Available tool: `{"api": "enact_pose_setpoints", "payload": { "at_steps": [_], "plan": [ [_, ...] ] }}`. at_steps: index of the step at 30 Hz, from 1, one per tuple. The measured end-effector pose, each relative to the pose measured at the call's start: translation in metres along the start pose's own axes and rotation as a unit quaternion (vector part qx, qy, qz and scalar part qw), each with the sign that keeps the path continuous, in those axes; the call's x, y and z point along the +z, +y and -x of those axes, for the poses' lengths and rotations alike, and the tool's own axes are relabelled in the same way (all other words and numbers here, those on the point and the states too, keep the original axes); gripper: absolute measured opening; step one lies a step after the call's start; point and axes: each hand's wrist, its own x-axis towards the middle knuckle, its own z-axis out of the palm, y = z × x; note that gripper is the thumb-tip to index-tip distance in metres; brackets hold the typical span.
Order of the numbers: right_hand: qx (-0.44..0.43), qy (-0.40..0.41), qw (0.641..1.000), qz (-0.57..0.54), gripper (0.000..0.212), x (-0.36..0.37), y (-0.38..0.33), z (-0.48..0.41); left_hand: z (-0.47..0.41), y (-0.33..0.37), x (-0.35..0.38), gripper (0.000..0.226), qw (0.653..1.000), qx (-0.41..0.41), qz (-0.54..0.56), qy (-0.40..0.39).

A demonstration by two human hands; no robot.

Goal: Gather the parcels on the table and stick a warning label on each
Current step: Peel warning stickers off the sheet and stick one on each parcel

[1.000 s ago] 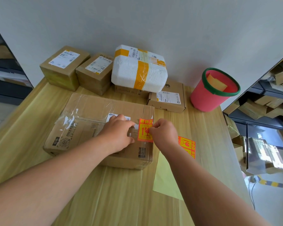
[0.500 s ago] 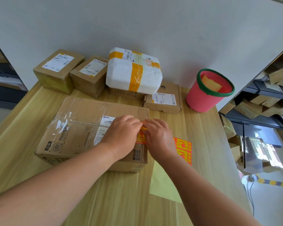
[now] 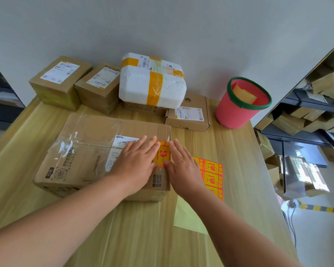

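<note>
A large flat cardboard parcel [image 3: 89, 149] lies in the middle of the wooden table [image 3: 143, 237]. An orange warning label [image 3: 163, 154] sits on its top right corner. My left hand [image 3: 138, 160] and my right hand [image 3: 182, 162] lie flat with fingers spread, pressing on either side of the label. A sheet of orange warning labels [image 3: 212, 175] rests on the table just right of the parcel, on yellow backing paper [image 3: 185, 216]. Against the wall stand two brown boxes [image 3: 60, 81] [image 3: 99, 87], a white foam box [image 3: 152, 81] with yellow tape, and a small flat carton [image 3: 189, 114].
A red bin [image 3: 239, 110] with a green rim stands at the table's back right, with yellow paper inside. Beyond the right table edge are shelves [image 3: 314, 105] stacked with cartons. A grey wall [image 3: 162, 26] closes the back.
The label went from being held above the parcel to lying stuck on it. Both hands have flattened out and spread apart over it.
</note>
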Motion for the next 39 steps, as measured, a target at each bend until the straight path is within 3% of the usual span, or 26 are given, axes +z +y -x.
{"api": "enact_pose_setpoints", "payload": {
  "at_steps": [6, 10, 13, 28, 33, 36, 39],
  "plan": [
    [0.069, -0.039, 0.996, -0.034, 0.054, 0.006, -0.009, 0.008, 0.005, -0.004, 0.002, 0.054, 0.998, 0.011, -0.021, -0.053],
    [0.007, 0.003, 0.997, 0.072, 0.054, 0.002, -0.013, 0.016, 0.011, -0.006, 0.0, 0.056, 0.998, 0.039, -0.029, -0.041],
    [-0.036, -0.02, 0.991, 0.129, 0.052, 0.009, -0.012, 0.03, 0.024, -0.007, 0.004, 0.057, 0.994, 0.073, -0.053, -0.055],
    [-0.008, -0.055, 0.99, 0.127, 0.056, 0.01, -0.018, 0.052, 0.039, -0.008, -0.011, 0.059, 0.982, 0.111, -0.083, -0.129],
    [0.014, -0.017, 0.997, 0.071, 0.082, 0.018, -0.024, 0.065, 0.05, -0.015, -0.013, 0.075, 0.986, 0.102, -0.064, -0.117],
    [0.06, 0.022, 0.997, 0.032, 0.105, 0.018, -0.033, 0.063, 0.061, -0.037, -0.023, 0.094, 0.995, 0.042, -0.046, -0.078],
    [0.093, 0.011, 0.995, 0.018, 0.119, 0.015, -0.044, 0.054, 0.077, -0.073, -0.035, 0.112, 0.994, -0.033, -0.064, -0.077]
  ]
}}
